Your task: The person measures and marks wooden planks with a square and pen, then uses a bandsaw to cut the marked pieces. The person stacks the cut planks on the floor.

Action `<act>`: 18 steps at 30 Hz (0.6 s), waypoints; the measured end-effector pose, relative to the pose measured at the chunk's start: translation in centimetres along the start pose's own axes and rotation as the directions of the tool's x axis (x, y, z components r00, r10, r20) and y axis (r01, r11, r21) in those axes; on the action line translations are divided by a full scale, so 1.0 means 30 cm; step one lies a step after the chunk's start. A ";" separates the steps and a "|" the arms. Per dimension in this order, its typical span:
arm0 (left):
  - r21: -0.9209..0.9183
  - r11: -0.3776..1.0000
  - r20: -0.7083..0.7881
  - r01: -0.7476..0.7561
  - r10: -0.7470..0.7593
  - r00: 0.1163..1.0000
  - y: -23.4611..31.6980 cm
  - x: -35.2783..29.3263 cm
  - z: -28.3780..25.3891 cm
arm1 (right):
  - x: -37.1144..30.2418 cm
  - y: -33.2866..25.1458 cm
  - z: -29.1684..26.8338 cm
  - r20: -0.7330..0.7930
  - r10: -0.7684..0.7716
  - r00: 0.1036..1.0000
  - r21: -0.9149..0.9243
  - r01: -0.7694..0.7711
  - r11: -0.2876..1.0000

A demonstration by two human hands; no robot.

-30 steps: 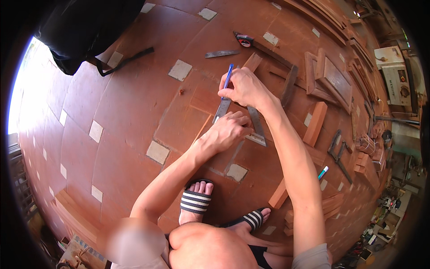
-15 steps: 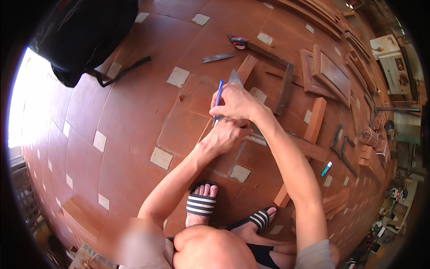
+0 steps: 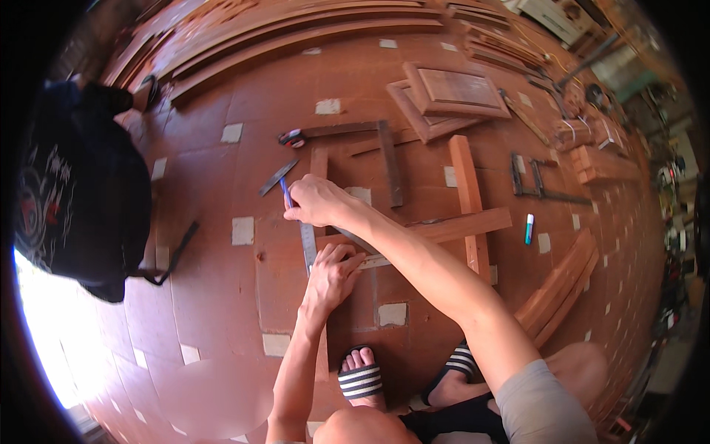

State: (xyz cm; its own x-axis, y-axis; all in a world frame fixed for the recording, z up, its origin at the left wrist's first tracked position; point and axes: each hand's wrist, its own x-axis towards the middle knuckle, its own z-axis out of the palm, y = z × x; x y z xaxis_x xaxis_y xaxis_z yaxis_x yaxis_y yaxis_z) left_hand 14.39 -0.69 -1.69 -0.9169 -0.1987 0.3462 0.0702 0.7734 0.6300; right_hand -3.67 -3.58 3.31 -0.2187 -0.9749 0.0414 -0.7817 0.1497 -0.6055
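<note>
My right hand (image 3: 316,201) pinches a blue pen (image 3: 286,194), held beside the upper part of a marked metal ruler (image 3: 308,248). That ruler lies along a narrow wooden bar (image 3: 319,160), partly covered by my hands. Closer to me, my left hand (image 3: 334,272) has bent fingers closed on the ruler's lower end; a pale strip (image 3: 375,260) sticks out to its right. A pointed metal blade (image 3: 279,177) lies just beyond the pen. The pen's tip is hidden, so I cannot tell whether it touches the wood.
Beyond lie a tape measure (image 3: 293,138) and a dark L-shaped piece (image 3: 390,166). To the right are crossed wooden bars (image 3: 466,177), a clamp (image 3: 536,181), a green-and-white tube (image 3: 529,229) and panelled boards (image 3: 458,96). A black bag (image 3: 89,192) stands left; long planks (image 3: 310,37) line the back.
My view has swung, bringing the back planks and more of the bag into sight. My hands have moved apart along the bar, showing the ruler between them. The pen stays in my right hand.
</note>
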 end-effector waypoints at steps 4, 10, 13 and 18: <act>-0.017 1.000 -0.029 -0.008 0.008 1.000 0.035 0.027 -0.039 | -0.079 0.199 -0.096 -0.127 0.264 0.956 0.106 -0.251 0.962; 0.038 0.998 0.012 -0.058 0.058 0.998 -0.035 0.222 -0.058 | -0.329 0.497 -0.198 -0.051 0.779 0.625 -0.148 -0.776 0.613; 0.078 0.989 0.052 -0.128 0.124 0.991 -0.153 0.390 0.019 | -0.371 0.573 -0.192 -0.116 0.792 0.599 -0.034 -0.800 0.599; 0.003 0.997 0.018 -0.077 0.077 0.997 -0.297 0.614 0.154 | -0.520 0.577 -0.306 -0.290 0.715 0.636 0.044 -0.738 0.673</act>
State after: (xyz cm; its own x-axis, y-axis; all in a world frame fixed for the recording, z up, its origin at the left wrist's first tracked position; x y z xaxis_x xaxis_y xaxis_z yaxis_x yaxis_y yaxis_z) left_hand -4.93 -8.45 -4.14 -0.9158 -0.1280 0.3807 0.1389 0.7885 0.5992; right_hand -19.15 15.73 -0.51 -0.8677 -0.4647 -0.1764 -0.3392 0.8130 -0.4733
